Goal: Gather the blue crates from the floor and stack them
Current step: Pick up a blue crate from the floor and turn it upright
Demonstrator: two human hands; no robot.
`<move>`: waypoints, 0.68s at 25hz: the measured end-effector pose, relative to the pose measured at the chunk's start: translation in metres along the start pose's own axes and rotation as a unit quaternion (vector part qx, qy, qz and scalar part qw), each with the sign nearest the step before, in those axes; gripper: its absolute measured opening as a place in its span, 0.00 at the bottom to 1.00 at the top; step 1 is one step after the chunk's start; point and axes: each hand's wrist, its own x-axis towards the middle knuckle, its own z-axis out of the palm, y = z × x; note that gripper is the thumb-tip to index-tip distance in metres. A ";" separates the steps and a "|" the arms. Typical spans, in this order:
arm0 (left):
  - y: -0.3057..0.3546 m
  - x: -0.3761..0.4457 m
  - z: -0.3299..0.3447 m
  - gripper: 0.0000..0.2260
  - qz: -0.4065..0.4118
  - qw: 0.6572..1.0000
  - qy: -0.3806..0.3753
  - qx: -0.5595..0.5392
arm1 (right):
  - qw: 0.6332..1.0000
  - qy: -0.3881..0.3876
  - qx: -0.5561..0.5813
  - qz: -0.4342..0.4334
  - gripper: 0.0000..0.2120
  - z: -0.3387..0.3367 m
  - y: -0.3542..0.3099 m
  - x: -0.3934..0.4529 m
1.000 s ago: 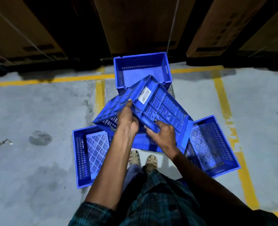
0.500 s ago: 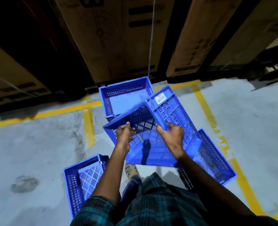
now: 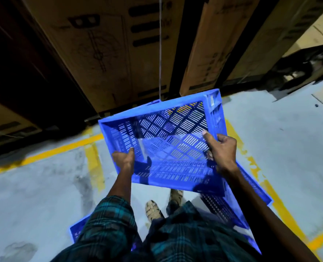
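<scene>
A blue slotted plastic crate [image 3: 168, 146] is held up off the floor in both hands, tipped so that its open mouth faces back toward the person and its perforated base faces away; its long axis runs from left to right, slanting up toward the right. The left hand [image 3: 124, 161] is closed on the lower left corner of the rim, thumb up against the inside of the left end wall and the other fingers hidden behind it. The right hand [image 3: 221, 150] is closed on the right end wall, thumb inside against the slots and the fingers wrapped round the outer edge. A small white label [image 3: 212, 100] sits on the outside of that right wall, above the right grip. Below and to the right of the right grip, partly hidden by the forearm, a second blue crate [image 3: 251, 188] lies on the grey floor [image 3: 34, 186]. Below the left grip, near the bottom edge and mostly covered by the plaid sleeve [image 3: 107, 222], a corner of a third blue crate [image 3: 75, 231] shows. Between the two forearms, under the held crate, two light shoes [image 3: 153, 210] stand on the floor. Yellow floor lines [image 3: 43, 154] run left of the left grip and down the right side. Beyond the held crate stand tall cardboard cartons [image 3: 104, 52].
</scene>
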 end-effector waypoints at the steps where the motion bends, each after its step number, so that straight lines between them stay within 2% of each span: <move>1: 0.008 0.008 0.001 0.35 -0.010 1.000 0.021 0.015 | 1.000 -0.020 0.024 -0.003 0.24 0.000 -0.005 0.009; 4: 0.036 0.025 0.003 0.40 -0.022 0.990 0.120 0.071 | 0.996 -0.067 0.052 0.010 0.25 0.002 -0.018 0.040; 7: 0.070 0.043 -0.003 0.39 -0.008 0.976 0.205 0.075 | 0.991 -0.100 0.082 0.027 0.23 0.002 -0.031 0.073; 9: 0.085 0.066 -0.015 0.32 -0.022 0.980 0.189 0.049 | 0.988 -0.122 0.087 0.032 0.22 0.006 -0.037 0.093; 11: 0.082 0.100 -0.028 0.26 -0.009 0.994 0.106 0.022 | 0.989 -0.126 0.073 0.028 0.19 0.017 -0.035 0.118; 12: 0.075 0.117 -0.031 0.27 -0.013 0.997 0.078 0.006 | 0.991 -0.116 0.064 0.020 0.19 0.023 -0.032 0.133; 14: 0.056 0.149 -0.026 0.31 -0.018 0.997 0.076 -0.011 | 0.996 -0.081 0.041 0.016 0.18 0.035 -0.023 0.164; 17: 0.062 0.149 -0.011 0.31 -0.042 0.994 0.094 -0.041 | 0.999 -0.037 -0.034 -0.002 0.27 0.052 -0.006 0.209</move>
